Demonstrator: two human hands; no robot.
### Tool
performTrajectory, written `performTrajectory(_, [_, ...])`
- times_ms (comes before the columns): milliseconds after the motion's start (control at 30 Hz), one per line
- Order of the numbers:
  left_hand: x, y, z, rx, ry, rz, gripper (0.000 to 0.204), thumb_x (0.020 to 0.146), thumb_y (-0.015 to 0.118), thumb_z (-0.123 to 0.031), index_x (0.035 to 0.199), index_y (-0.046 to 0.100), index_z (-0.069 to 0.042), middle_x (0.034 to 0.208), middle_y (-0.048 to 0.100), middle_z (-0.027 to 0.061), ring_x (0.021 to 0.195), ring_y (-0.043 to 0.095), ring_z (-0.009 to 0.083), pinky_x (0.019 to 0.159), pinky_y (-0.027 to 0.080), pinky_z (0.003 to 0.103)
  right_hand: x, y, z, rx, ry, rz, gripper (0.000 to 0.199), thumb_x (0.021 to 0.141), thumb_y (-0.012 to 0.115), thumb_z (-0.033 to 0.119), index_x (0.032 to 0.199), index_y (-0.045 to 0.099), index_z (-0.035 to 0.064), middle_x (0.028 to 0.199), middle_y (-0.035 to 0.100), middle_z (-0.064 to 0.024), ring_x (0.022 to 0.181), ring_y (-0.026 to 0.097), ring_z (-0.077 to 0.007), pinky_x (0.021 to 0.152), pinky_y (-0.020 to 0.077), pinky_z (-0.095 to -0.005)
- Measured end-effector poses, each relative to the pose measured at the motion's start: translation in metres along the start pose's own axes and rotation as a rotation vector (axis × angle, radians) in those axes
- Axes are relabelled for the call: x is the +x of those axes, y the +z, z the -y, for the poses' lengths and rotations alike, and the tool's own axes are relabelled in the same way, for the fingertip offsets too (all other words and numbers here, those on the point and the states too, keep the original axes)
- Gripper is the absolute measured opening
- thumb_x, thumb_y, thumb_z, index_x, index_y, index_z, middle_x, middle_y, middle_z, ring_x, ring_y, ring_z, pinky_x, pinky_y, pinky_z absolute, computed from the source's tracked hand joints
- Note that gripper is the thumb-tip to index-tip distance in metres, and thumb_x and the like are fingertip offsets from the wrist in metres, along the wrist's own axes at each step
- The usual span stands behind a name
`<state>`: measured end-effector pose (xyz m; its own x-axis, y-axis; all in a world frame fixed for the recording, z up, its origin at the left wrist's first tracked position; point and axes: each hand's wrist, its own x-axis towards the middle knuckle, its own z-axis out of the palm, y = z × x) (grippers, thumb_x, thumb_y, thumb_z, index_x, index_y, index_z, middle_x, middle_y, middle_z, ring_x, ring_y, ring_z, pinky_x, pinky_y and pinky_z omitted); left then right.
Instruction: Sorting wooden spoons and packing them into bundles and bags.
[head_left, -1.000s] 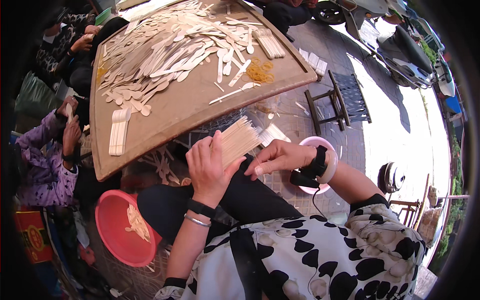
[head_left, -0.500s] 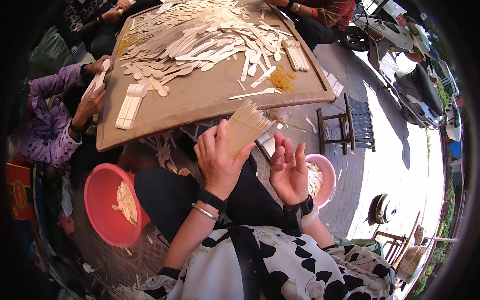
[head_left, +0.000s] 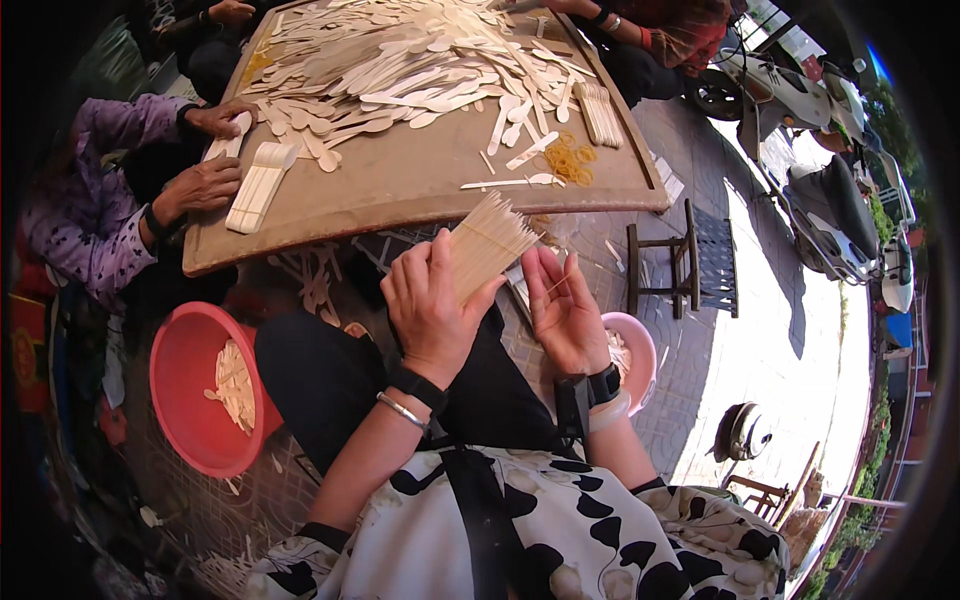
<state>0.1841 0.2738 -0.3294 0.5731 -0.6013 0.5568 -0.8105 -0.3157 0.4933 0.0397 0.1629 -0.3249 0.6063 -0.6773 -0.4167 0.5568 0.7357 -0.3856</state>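
Observation:
My left hand (head_left: 432,310) is closed round a bundle of flat wooden spoons (head_left: 487,245), held tilted above my lap. Their narrow ends fan out at the top, and a thin band crosses the bundle; my fingers hide its lower part. Just right of it is my right hand (head_left: 568,318), palm turned up and fingers curled, with a thin yellowish rubber band (head_left: 563,281) caught on the fingers. The right hand stays apart from the bundle.
Ahead stands a brown board table (head_left: 400,185) with a spoon pile (head_left: 400,75), banded bundles (head_left: 262,188) and rubber bands (head_left: 570,158). Co-worker's hands (head_left: 205,180) work at left. A red basin (head_left: 175,400), pink basin (head_left: 648,365) and low chair (head_left: 690,262) surround me.
My right hand has shifted slightly up and left, its fingers drawn closer together, nearer the bundle. My left hand still grips the bundle. The left co-worker's hands have moved over the table's edge.

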Motion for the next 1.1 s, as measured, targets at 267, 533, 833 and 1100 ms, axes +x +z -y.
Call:
performTrajectory(267, [-0.001, 0.001, 0.000, 0.034, 0.055, -0.035, 0.077, 0.078, 0.086, -0.041, 0.138, 0.057, -0.003, 0.117, 0.058, 0.0118, 0.107, 0.056, 0.0325, 0.092, 0.043, 0.046, 0.020, 0.006, 0.023, -0.401, 0.081, 0.082, 0.040, 0.105, 0.064, 0.035, 0.129, 0.064, 0.0040, 0.124, 0.069, -0.0051, 0.115, 0.064, -0.0146, 0.092, 0.0519, -0.0269])
performTrajectory(533, [0.000, -0.001, 0.001, 0.043, 0.104, -0.014, 0.080, 0.078, 0.085, -0.042, 0.141, 0.055, -0.002, 0.117, 0.056, 0.0124, 0.110, 0.056, 0.0333, 0.096, 0.042, 0.048, 0.026, 0.045, 0.035, -0.824, 0.065, 0.120, 0.043, 0.101, 0.069, 0.037, 0.126, 0.067, 0.0024, 0.118, 0.071, -0.0067, 0.104, 0.065, -0.0179, 0.093, 0.0520, -0.0349])
performTrajectory(833, [-0.001, 0.003, 0.002, 0.014, 0.168, 0.001, 0.082, 0.078, 0.084, -0.043, 0.140, 0.055, 0.001, 0.118, 0.057, 0.0129, 0.112, 0.055, 0.0327, 0.097, 0.041, 0.048, 0.059, 0.064, 0.049, -1.027, 0.116, 0.128, 0.040, 0.096, 0.075, 0.035, 0.114, 0.073, -0.0006, 0.107, 0.073, -0.0062, 0.099, 0.065, -0.0149, 0.090, 0.0494, -0.0317])
performTrajectory(1100, [0.000, 0.001, 0.005, -0.010, 0.190, 0.038, 0.082, 0.078, 0.083, -0.045, 0.139, 0.055, 0.001, 0.118, 0.058, 0.0132, 0.112, 0.055, 0.0328, 0.097, 0.041, 0.048, 0.080, 0.080, 0.052, -1.243, 0.249, 0.251, 0.036, 0.097, 0.072, 0.032, 0.113, 0.074, 0.0009, 0.108, 0.073, -0.0055, 0.099, 0.066, -0.0142, 0.087, 0.0518, -0.0299])
